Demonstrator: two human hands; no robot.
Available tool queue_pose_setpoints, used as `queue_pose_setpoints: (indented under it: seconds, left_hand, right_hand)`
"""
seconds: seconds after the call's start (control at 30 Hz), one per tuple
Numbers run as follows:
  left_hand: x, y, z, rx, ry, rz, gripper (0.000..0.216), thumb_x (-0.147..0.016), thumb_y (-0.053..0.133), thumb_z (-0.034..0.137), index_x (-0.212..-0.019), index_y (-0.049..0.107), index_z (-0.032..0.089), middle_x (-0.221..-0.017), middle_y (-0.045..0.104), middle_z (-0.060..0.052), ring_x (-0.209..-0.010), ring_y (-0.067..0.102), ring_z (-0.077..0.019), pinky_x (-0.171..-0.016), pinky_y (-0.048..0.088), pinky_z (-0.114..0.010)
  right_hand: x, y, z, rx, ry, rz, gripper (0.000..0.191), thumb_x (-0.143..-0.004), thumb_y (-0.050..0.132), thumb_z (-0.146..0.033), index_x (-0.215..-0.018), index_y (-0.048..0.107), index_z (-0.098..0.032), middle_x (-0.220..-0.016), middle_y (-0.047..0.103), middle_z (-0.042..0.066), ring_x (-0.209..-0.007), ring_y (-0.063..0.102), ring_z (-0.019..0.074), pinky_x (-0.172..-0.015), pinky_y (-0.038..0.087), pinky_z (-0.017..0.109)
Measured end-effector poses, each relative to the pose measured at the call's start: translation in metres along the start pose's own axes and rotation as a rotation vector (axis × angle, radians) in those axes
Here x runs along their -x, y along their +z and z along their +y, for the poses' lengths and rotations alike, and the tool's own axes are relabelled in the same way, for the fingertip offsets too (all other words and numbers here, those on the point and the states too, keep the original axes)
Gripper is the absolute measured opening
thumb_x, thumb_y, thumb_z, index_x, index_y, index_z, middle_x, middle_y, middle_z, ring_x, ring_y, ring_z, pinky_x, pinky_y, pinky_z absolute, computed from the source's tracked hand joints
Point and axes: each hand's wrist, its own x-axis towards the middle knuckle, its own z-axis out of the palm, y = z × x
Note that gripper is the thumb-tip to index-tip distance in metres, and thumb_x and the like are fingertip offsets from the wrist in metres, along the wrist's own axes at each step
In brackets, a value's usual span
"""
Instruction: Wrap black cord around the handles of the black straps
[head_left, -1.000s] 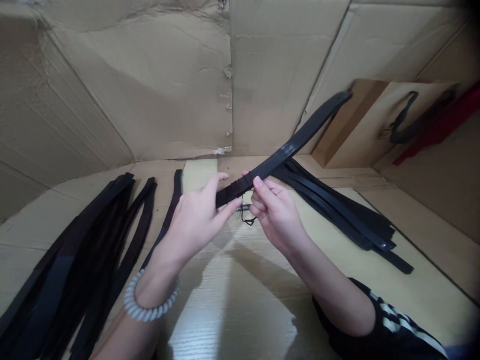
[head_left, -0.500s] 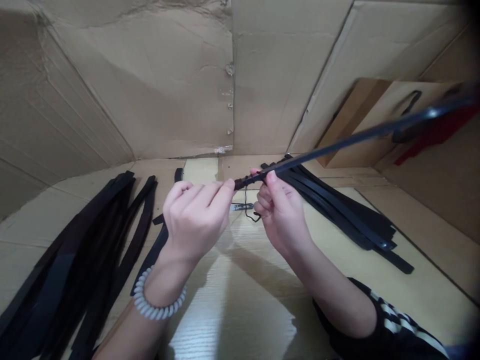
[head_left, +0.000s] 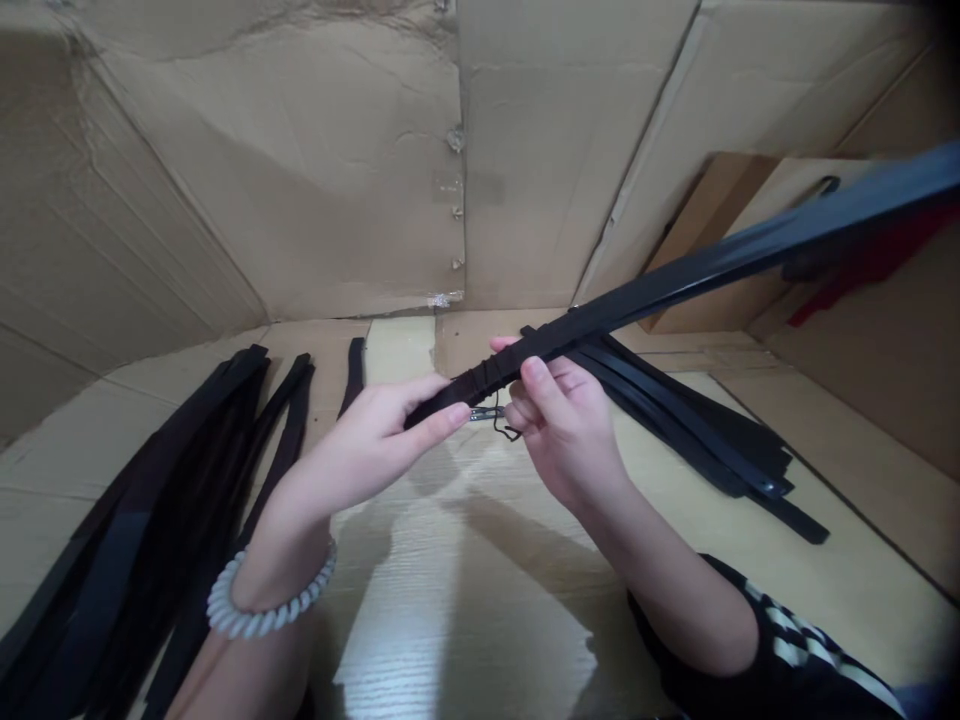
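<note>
A long black strap (head_left: 675,280) runs from the middle of the view up to the right edge. My left hand (head_left: 375,440) pinches its near end between thumb and fingers. My right hand (head_left: 559,425) grips the strap just right of that, thumb on top. A thin black thread loops down from the strap between my hands. Under them, on the wooden table (head_left: 465,590), lies a small metal clip (head_left: 484,412).
A heap of black straps (head_left: 150,510) lies at the left, and another pile of black straps (head_left: 697,430) at the right. Cardboard walls (head_left: 300,180) close the back and sides. A brown paper bag (head_left: 750,250) with dark handles leans at the right.
The strap's far end swung from the upper middle out to the right edge. My left hand turned from a fist over the end to a flatter pinch and sank a little.
</note>
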Motion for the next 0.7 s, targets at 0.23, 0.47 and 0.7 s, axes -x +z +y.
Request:
queue_pose_setpoints:
  seconds: [0.23,0.47,0.7]
  left_hand:
    - [-0.001,0.013,0.002,-0.568,0.224,0.495,0.031,-0.088,0.063,0.036,-0.066,0.051,0.019,-0.057,0.049,0.004,-0.051,0.046,-0.0106,-0.048,0.031,-0.025]
    - [0.0,0.021,0.004,-0.774,0.327,0.624,0.017,-0.092,0.061,0.023,-0.107,0.069,0.019,-0.085,0.077,-0.002,-0.062,0.064,-0.0139,-0.054,0.037,-0.029]
    - [0.001,0.017,0.004,-0.835,0.257,0.556,0.027,-0.088,0.063,0.019,-0.113,0.072,0.024,-0.064,0.069,0.002,-0.059,0.059,-0.0186,-0.055,0.035,-0.032]
  right_hand:
    - [0.002,0.0,-0.002,-0.015,-0.034,0.081,0.04,-0.075,0.076,-0.04,-0.059,0.045,-0.019,-0.052,0.021,-0.01,-0.046,0.015,0.0038,-0.043,0.014,0.024]
    - [0.003,-0.002,0.001,0.031,-0.074,0.073,0.028,-0.081,0.07,-0.047,-0.085,0.068,-0.019,-0.056,0.021,-0.009,-0.047,0.015,0.0048,-0.043,0.013,0.025]
    - [0.003,-0.005,0.001,0.052,-0.038,0.043,0.033,-0.082,0.069,-0.052,-0.087,0.074,-0.019,-0.052,0.023,-0.009,-0.046,0.015,0.0038,-0.044,0.011,0.025]
